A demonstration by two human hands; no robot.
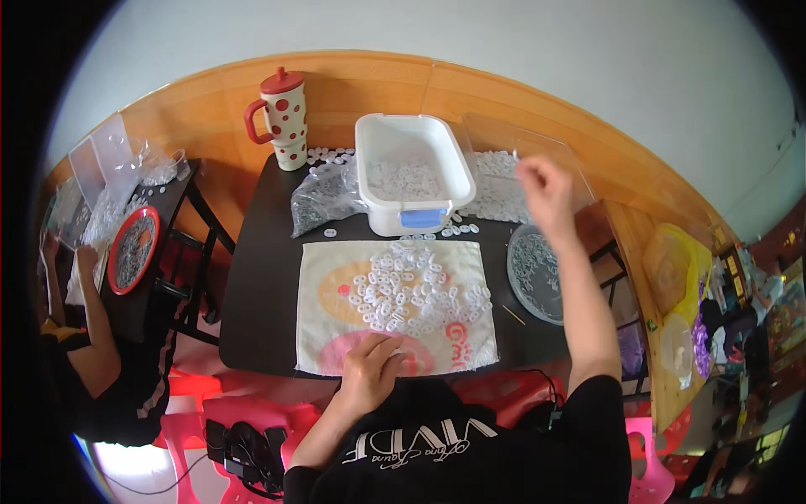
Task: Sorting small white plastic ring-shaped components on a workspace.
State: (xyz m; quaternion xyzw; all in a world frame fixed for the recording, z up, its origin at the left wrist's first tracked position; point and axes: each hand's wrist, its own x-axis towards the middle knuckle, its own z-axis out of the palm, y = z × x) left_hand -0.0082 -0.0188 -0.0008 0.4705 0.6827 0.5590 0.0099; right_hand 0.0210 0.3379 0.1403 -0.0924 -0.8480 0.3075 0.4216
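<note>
My right hand [546,191] is raised over the right side of the dark table, blurred a little, its fingers drawn together in a pinch. A small white piece [515,154] shows at the fingertips. Low on the printed towel [319,260], my left hand [369,371] rests at the near edge with its fingers curled together; what they hold, if anything, is hidden. Just beyond it lies a loose heap of small white oval plastic pieces with holes [395,290]. Below my right wrist stands a round clear dish [550,312] with small grey parts in it.
A white tub [363,168] holding more white pieces stands behind the towel. Beside it are a plastic bag of grey parts [323,202] and a spotted tumbler [290,126]. A thin stick [515,316] lies right. At left, another person works by a red-rimmed tray [115,277].
</note>
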